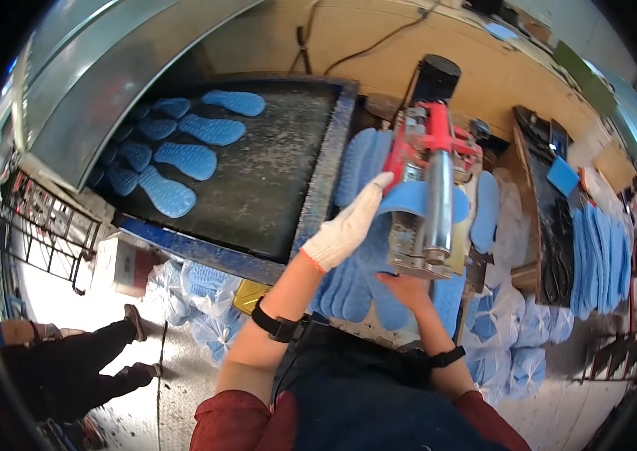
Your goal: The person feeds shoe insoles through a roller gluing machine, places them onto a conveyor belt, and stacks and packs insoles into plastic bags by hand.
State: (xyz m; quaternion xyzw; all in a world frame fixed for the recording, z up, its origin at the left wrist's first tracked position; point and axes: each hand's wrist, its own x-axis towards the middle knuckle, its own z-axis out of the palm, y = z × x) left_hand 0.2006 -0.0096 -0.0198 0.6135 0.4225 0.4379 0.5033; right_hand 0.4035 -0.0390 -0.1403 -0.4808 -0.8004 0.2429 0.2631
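My left hand (350,224), in a white glove, reaches up to the machine's left side with its fingers stretched out. Its fingertips are beside the edge of a curved blue insole (405,198), which bends up against the metal roller (439,203) of a red-framed machine (431,131). My right hand (409,291) is bare and low at the machine's front edge. The thumb points left, while the machine hides the other fingers. Stacked blue insoles (348,289) lie below and between my hands. Another insole (485,212) stands to the right of the roller.
Left of the machine, a dark conveyor bed (273,165) with a blue metal frame carries several blue insoles (187,160). Bags of insoles (213,308) sit on the floor. A right-hand shelf bears hanging insoles (597,259). Another person's legs (108,353) show at lower left.
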